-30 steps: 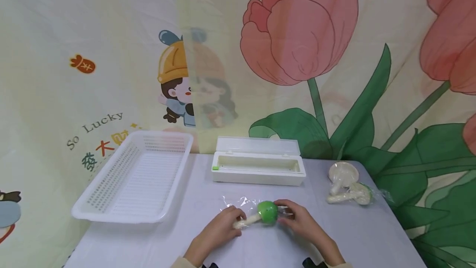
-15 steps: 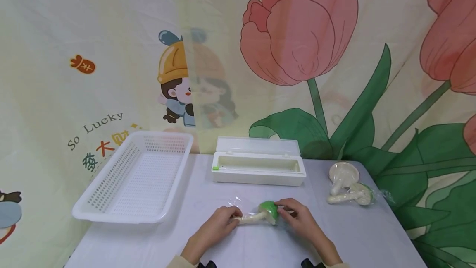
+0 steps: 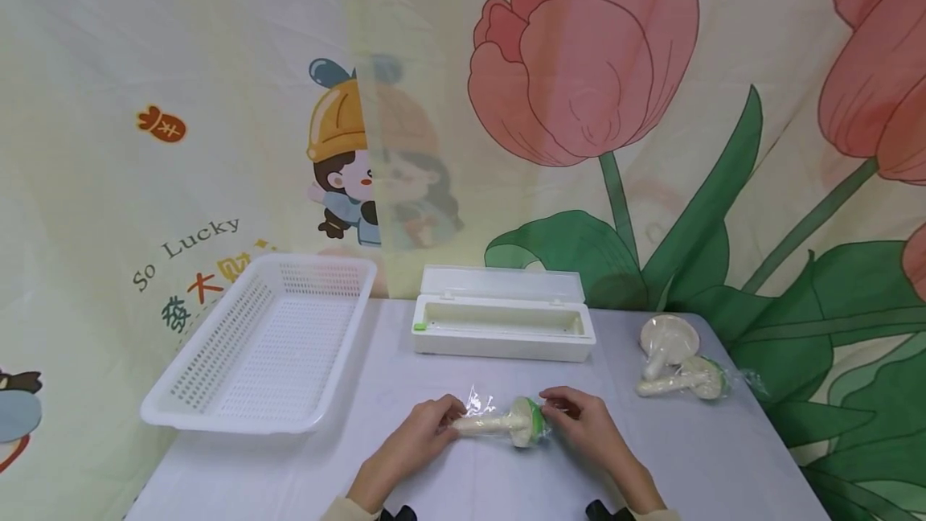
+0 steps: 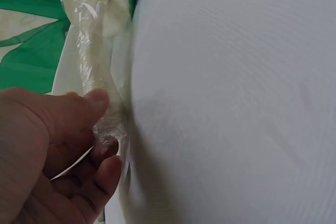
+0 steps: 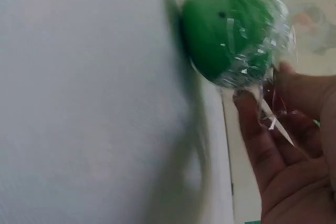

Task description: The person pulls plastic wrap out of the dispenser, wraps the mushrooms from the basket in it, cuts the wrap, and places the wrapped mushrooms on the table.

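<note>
A toy mushroom [image 3: 488, 424] wrapped in clear plastic lies sideways between my hands, its cream stem toward the left and its green cap toward the right. My left hand [image 3: 421, 434] pinches the stem's end; the left wrist view shows the thumb on the wrapped stem [image 4: 93, 51]. At the cap, my right hand [image 3: 587, 424] pinches the loose wrapping. The rounded green cap [image 5: 228, 32] fills the top of the right wrist view, with crinkled film running down to the thumb and fingers.
A long white box [image 3: 504, 346] with its lid raised stands behind the hands. To the left is a white perforated basket [image 3: 231, 426]. Two more wrapped mushrooms, one pale [image 3: 669, 338] and one green-edged [image 3: 690, 379], lie at the table's right side.
The mushroom has turned between the hands: its green top faced up and now faces right, with the cap's pale underside in view. Both hands have shifted only slightly.
</note>
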